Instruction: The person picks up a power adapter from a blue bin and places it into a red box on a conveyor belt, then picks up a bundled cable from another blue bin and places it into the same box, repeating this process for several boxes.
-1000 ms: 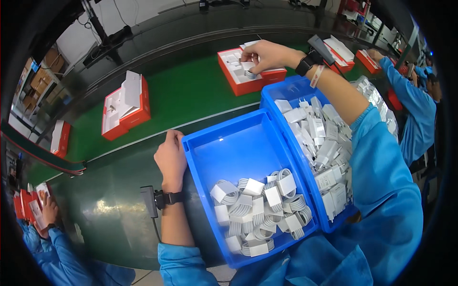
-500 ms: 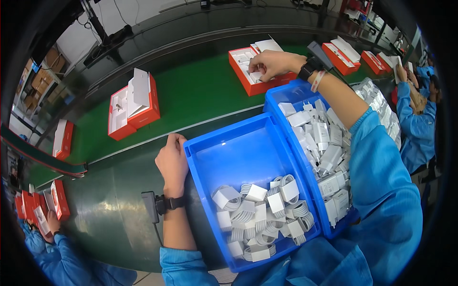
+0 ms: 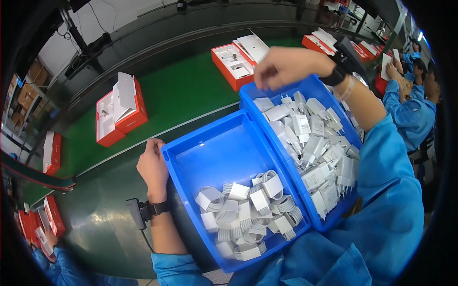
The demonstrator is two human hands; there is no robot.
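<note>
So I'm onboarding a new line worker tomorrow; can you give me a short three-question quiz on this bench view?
1. True or false: the left hand rests against the left blue bin's outer wall.
2. Which bin holds the coiled white cables? A) left B) right
3. Fill in: the right hand is raised above the white ____ in the right blue bin.

Key: 1 true; 2 A; 3 chargers
</note>
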